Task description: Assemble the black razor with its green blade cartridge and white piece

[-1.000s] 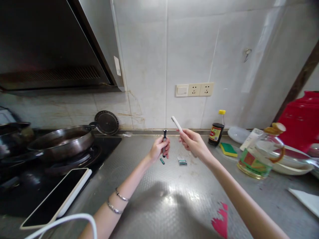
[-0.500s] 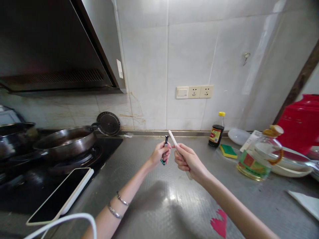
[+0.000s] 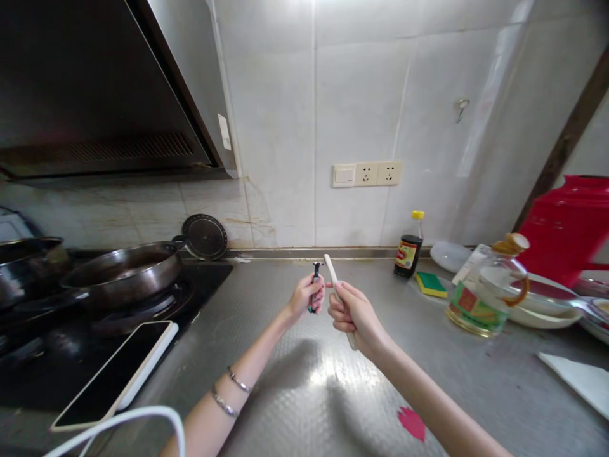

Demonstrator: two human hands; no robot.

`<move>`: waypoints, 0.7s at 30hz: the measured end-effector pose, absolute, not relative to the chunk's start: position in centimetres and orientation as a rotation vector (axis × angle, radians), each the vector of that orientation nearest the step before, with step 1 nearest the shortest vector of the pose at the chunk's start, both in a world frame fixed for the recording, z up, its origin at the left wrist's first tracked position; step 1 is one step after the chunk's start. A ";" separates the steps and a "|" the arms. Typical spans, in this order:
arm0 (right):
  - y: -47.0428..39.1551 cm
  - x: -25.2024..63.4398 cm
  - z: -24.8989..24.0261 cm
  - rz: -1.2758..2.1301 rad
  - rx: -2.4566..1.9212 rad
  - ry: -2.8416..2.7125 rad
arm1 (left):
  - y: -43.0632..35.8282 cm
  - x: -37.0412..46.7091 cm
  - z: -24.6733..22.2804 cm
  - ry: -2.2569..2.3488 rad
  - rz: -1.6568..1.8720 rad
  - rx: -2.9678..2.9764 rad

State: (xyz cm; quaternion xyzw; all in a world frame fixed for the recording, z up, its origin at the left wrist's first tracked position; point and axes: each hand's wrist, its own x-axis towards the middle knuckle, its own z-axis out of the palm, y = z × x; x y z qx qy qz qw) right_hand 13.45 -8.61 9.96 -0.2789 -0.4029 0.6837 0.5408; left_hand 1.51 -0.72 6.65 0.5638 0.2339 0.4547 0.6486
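Observation:
My left hand (image 3: 307,296) is closed around a small dark peeler (image 3: 316,277), its T-shaped head pointing up and a bit of teal at its lower end. My right hand (image 3: 353,310) grips a slim white stick-like tool (image 3: 330,269), tilted with its upper end leaning left; its exact kind I cannot make out. Its lower end (image 3: 352,341) shows beneath the fingers. Both hands are held close together above the steel counter (image 3: 285,374), a small gap between the two tools. A pinkish-red patch (image 3: 412,423) lies on the counter near my right forearm.
At left are a phone (image 3: 117,374), a white cable (image 3: 143,412) and a steel pan (image 3: 124,273) on the stove. On the right stand a sauce bottle (image 3: 408,251), a sponge (image 3: 431,284), an oil jug (image 3: 483,301), dishes and a red thermos (image 3: 566,228).
The view has shifted slightly, moving the right-hand objects left in the picture. The white tool is more upright, with its lower end showing more. Both hands keep their hold.

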 end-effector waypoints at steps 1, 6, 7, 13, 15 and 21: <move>-8.6 13.4 9.8 1.624 -0.663 -0.945 | -0.7 1.6 6.6 0.536 1.030 1.283; -8.9 13.3 9.5 1.582 -0.674 -0.889 | -0.7 2.1 6.4 0.536 1.010 1.306; -8.9 13.4 9.7 1.575 -0.669 -0.888 | -0.7 2.1 6.3 0.533 1.012 1.301; -8.7 13.1 9.6 1.598 -0.651 -0.910 | -0.7 2.6 5.9 0.553 1.081 1.287; -9.0 12.7 8.9 1.621 -0.675 -0.918 | -0.6 2.6 5.9 0.561 1.135 1.276; -9.0 12.4 8.9 1.595 -0.653 -0.929 | -0.4 2.6 6.1 0.562 1.134 1.288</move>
